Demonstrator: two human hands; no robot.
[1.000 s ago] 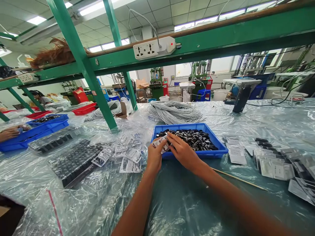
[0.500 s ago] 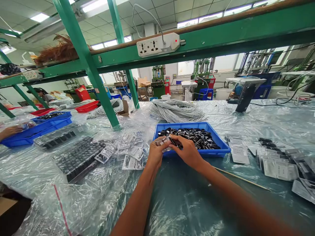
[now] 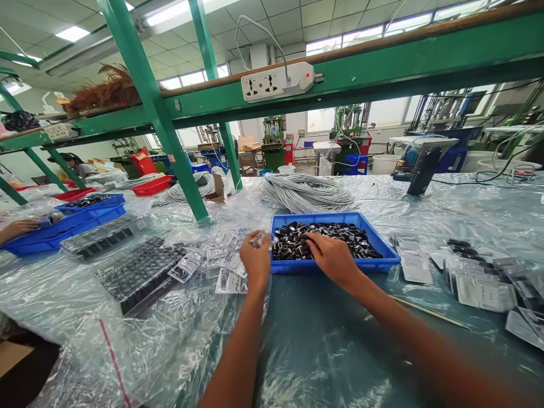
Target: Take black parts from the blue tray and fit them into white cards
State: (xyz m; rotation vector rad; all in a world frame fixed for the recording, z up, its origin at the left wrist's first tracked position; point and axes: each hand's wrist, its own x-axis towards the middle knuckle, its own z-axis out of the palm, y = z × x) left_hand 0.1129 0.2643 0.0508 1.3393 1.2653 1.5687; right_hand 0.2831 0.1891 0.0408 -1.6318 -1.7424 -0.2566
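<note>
Head view: the left hand (image 3: 255,262) is closed around a blurred clear packet (image 3: 257,240) beside the blue tray (image 3: 335,266); the right hand (image 3: 334,258) is narrowly pinched over the tray's black pieces (image 3: 361,241), whether on one cannot be told. A light pinch best avoids scattering.

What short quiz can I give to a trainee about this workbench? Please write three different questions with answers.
1. Which colour is the tray that holds the black parts? A) red B) blue C) white
2. True or false: the large coil of grey cable lies beyond the tray.
3. Which of the camera wearer's hands is over the black parts?

Key: 1. B; 2. true; 3. the right hand.
</note>
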